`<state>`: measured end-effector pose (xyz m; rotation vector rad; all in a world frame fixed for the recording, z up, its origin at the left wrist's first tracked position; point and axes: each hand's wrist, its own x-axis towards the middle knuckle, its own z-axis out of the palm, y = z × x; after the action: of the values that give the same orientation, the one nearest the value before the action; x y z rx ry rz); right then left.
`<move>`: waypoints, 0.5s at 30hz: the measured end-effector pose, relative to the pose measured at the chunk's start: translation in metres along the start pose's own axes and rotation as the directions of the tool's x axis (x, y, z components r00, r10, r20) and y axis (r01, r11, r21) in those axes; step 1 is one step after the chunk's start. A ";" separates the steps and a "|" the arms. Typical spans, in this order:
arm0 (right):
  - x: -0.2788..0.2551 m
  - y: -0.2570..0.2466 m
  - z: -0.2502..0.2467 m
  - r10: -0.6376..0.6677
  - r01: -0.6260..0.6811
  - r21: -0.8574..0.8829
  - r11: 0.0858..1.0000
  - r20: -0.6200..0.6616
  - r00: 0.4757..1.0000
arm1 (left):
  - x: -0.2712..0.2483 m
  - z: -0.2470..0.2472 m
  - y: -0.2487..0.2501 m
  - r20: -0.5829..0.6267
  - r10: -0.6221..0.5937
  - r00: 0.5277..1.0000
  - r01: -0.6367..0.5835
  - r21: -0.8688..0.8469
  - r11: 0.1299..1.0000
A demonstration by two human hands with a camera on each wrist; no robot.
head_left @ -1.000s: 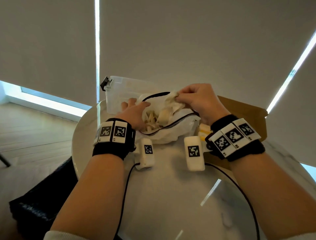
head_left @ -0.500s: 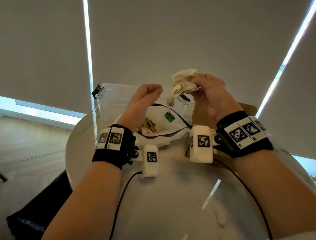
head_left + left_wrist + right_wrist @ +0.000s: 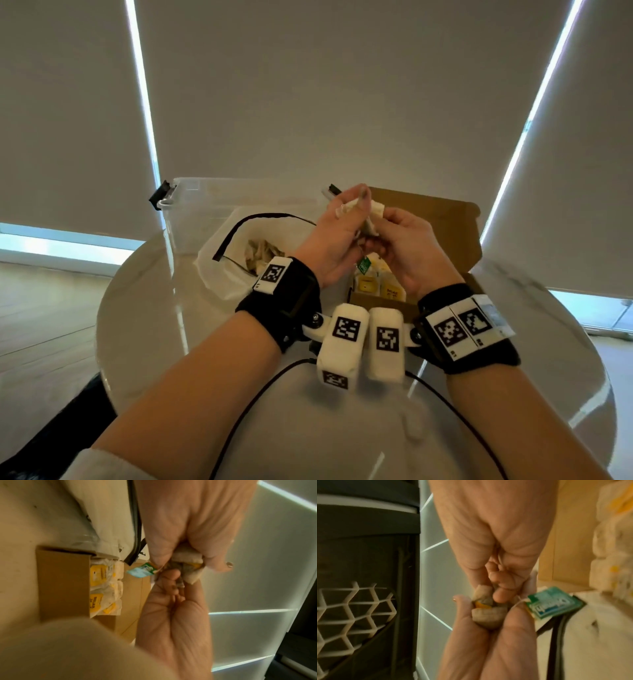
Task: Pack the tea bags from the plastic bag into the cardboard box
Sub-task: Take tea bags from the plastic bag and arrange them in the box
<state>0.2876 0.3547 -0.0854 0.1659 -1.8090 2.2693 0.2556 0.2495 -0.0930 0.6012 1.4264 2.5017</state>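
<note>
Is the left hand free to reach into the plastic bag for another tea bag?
Probably not yet: the left hand and right hand both pinch tea bags, though the plastic bag lies open beside it.

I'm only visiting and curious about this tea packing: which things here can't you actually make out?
- Number of tea bags held: head view, the left hand and right hand cover the bundle.
- Lettering on the green tag: right wrist view, blurred.
- How full the cardboard box is: head view, hands block its inside.
- Contents of the plastic bag: head view, left wrist band overlaps them.
</note>
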 end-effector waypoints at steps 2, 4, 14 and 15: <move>0.000 0.002 -0.007 -0.005 0.005 -0.025 1.000 0.002 1.000 | 0.008 0.005 -0.005 -0.034 -0.011 0.999 0.010 -0.009 1.000; 0.000 0.003 -0.013 -0.004 0.003 -0.056 0.998 -0.022 1.000 | 0.015 0.007 -0.008 -0.065 -0.063 0.996 0.061 -0.036 0.998; 0.000 0.005 -0.036 0.057 -0.080 -0.279 0.957 -0.089 0.994 | 0.017 -0.006 -0.015 -0.050 -0.327 0.944 0.301 -0.280 0.912; 0.000 0.006 -0.036 0.081 -0.086 -0.304 0.949 -0.028 0.996 | 0.017 -0.007 -0.014 -0.032 -0.344 0.938 0.320 -0.299 0.899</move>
<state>0.2885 0.3883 -0.0991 0.0175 -2.1661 2.0009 0.2369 0.2573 -0.1045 0.1784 1.0473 2.4109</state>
